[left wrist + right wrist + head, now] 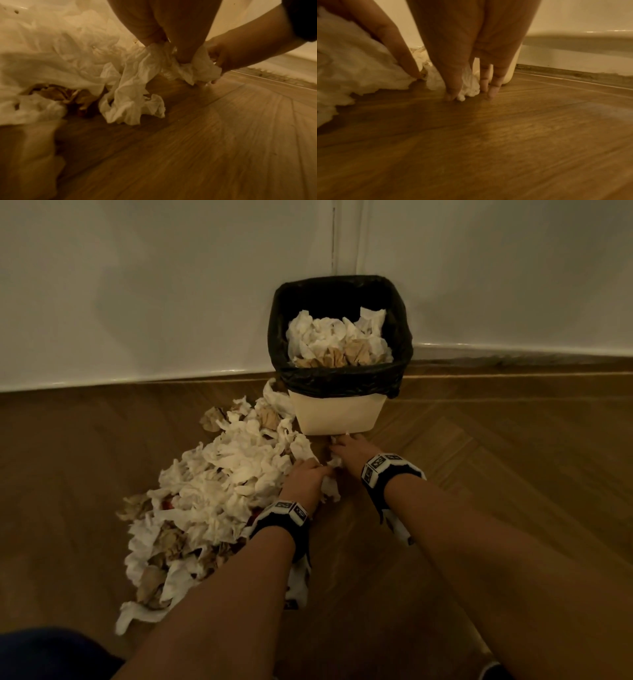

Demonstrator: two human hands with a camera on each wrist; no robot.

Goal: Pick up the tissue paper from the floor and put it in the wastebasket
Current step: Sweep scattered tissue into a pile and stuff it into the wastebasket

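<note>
A cream wastebasket [337,412] with a black liner stands in the wall corner, heaped with white and brown tissues. A big pile of crumpled tissue paper [222,474] lies on the wooden floor to its left. At the pile's right edge, my left hand [308,477] grips a bunch of white tissue [135,83] that hangs from its fingers [154,36]. My right hand [346,448] is just before the basket's base, fingertips down on the floor. It pinches a small white wad [469,86], seen from the side as tissue [200,67] in that hand [240,54].
White walls and a skirting board [513,354] close the corner behind the basket. Bare wooden floor [496,457] lies right of my arms and between them. The basket's foot [510,73] stands just beyond my right fingers. A dark-clothed knee [51,652] shows at bottom left.
</note>
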